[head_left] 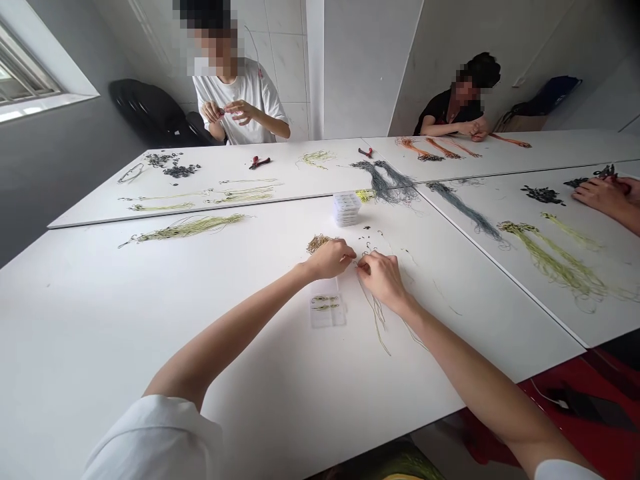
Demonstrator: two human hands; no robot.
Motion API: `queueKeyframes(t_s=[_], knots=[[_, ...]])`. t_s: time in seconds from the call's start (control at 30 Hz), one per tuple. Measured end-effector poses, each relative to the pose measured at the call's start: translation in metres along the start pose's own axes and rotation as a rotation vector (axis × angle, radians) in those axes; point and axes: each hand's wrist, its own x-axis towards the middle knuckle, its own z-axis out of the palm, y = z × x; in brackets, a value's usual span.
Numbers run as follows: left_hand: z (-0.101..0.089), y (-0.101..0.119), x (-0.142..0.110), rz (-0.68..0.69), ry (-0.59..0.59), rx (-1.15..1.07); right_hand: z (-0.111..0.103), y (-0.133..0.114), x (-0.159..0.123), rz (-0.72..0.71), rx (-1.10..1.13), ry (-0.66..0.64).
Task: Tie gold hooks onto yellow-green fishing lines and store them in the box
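Observation:
My left hand point(331, 259) is closed in a pinch, its fingertips almost meeting those of my right hand point(383, 277); what it pinches is too small to make out. The right hand is pinched too, and a thin pale-green cord point(367, 300) runs down from its fingertips, with more strands on the table below. Behind the left wrist lies a pile of small bronze-coloured hooks point(317, 243). A clear plastic box point(329, 319) holding hooks with greenish cord sits just below the left hand. Small dark bits point(367, 228) are scattered beyond the right hand.
Stacked clear boxes point(346, 210) stand behind my hands. Green cord bundles point(193, 228) lie left, grey bundles point(383, 180) farther back, and more green bundles point(555, 257) right. Red-handled pliers point(259, 162) rest across the table. Two people sit opposite; another person's hands point(603, 193) work at the right.

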Motion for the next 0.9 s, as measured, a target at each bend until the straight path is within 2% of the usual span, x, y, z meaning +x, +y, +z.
queueKeyframes(t_s=[0.27, 0.5, 0.67, 0.73, 0.83, 0.9], knots=[[0.001, 0.005, -0.003, 0.022, 0.005, -0.059, 0.007, -0.001, -0.001, -0.011, 0.014, -0.016], [-0.005, 0.004, -0.007, 0.004, 0.007, -0.213, -0.007, -0.008, -0.006, 0.014, 0.186, 0.032], [-0.018, 0.010, -0.017, -0.001, 0.034, -0.317, -0.014, -0.008, -0.007, 0.062, 0.424, -0.032], [-0.022, 0.013, -0.022, 0.012, 0.043, -0.336, -0.017, -0.009, -0.007, 0.103, 0.629, -0.091], [-0.028, 0.016, -0.027, 0.037, 0.059, -0.348, -0.023, -0.011, -0.006, 0.205, 1.050, -0.212], [-0.035, 0.021, -0.026, 0.028, 0.090, -0.369, -0.028, -0.013, -0.006, 0.241, 1.178, -0.254]])
